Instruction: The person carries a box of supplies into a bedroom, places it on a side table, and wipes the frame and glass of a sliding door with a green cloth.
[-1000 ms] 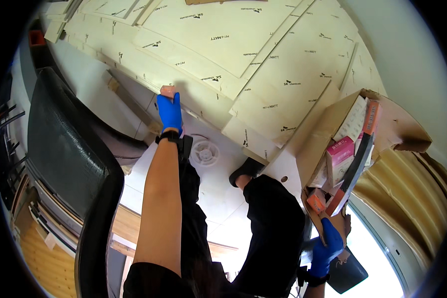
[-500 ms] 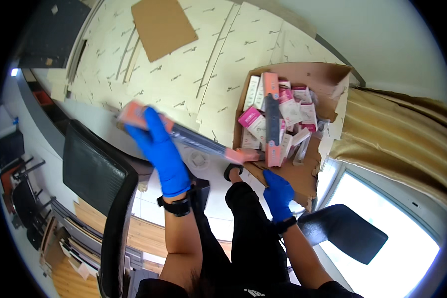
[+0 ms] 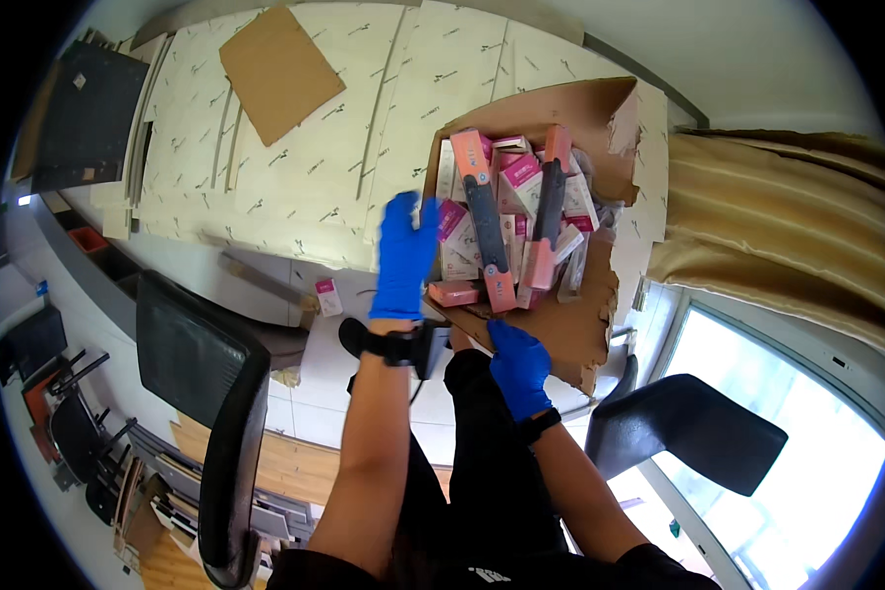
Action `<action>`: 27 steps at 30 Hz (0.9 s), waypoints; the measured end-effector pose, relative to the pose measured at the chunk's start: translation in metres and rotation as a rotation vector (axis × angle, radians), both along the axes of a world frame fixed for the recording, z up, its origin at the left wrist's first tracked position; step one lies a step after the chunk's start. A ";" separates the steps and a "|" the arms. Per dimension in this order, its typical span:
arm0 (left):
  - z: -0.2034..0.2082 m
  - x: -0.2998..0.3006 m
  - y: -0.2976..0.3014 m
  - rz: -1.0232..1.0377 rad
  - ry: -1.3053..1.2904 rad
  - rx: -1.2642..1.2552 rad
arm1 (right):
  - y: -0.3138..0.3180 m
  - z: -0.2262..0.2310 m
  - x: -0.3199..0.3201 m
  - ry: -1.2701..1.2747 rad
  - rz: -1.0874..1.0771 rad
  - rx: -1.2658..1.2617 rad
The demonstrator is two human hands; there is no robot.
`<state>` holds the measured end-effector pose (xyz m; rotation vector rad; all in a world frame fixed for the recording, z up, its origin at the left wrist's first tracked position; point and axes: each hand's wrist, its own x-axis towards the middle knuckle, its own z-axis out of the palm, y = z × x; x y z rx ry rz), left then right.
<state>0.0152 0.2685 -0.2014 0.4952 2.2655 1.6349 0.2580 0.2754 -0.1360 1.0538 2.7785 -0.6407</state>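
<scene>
An open cardboard box (image 3: 605, 295) is filled with small pink-and-white cartons (image 3: 459, 256). Across the top lie two long, slim orange-and-dark boxes: the left one (image 3: 485, 218) and the right one (image 3: 551, 211). A short orange box (image 3: 456, 293) sits at the near left corner. My left hand (image 3: 403, 254), in a blue glove, is just left of the cardboard box, fingers stretched out and holding nothing. Against the near edge of the cardboard box, my right hand (image 3: 521, 369), also blue-gloved, is closed on the flap, its fingers partly hidden.
The pale, printed board tabletop (image 3: 295, 187) carries a flat brown cardboard sheet (image 3: 281, 77). A small pink-and-white carton (image 3: 328, 297) lies on the floor. Black chairs stand at left (image 3: 192, 344) and right (image 3: 688, 433). A gold curtain (image 3: 777, 211) hangs at the right.
The long orange-and-dark box that my left hand held now lies in the cardboard box beside the other. My left hand has moved right and let go. My right hand stays at the near flap.
</scene>
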 end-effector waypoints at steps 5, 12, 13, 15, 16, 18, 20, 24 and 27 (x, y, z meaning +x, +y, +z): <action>-0.078 -0.025 -0.130 -0.018 0.118 -0.564 | -0.006 -0.006 -0.001 -0.058 -0.048 0.043; -0.195 0.011 -0.314 -0.373 -0.448 -0.993 | -0.035 -0.008 -0.007 -0.044 -0.012 0.036; -0.214 0.017 -0.337 -0.395 -0.499 -1.050 | -0.040 -0.012 -0.011 -0.056 0.000 0.048; -0.254 0.015 -0.358 -0.369 -0.590 -1.118 | -0.043 -0.026 -0.024 -0.025 0.029 0.067; -0.269 0.012 -0.362 -0.369 -0.608 -1.122 | -0.045 -0.033 -0.028 0.006 0.035 0.069; -0.301 -0.002 -0.357 -0.153 -0.542 -1.105 | -0.048 -0.054 -0.032 -0.017 -0.007 0.057; -0.359 -0.009 -0.362 -0.120 -0.484 -1.190 | -0.048 -0.074 -0.037 -0.058 0.015 0.088; -0.499 -0.029 -0.376 -0.157 -0.189 -1.254 | -0.045 -0.113 -0.031 -0.223 0.016 0.103; -0.599 -0.040 -0.397 -0.182 -0.180 -1.371 | -0.054 -0.143 -0.052 -0.420 -0.041 0.105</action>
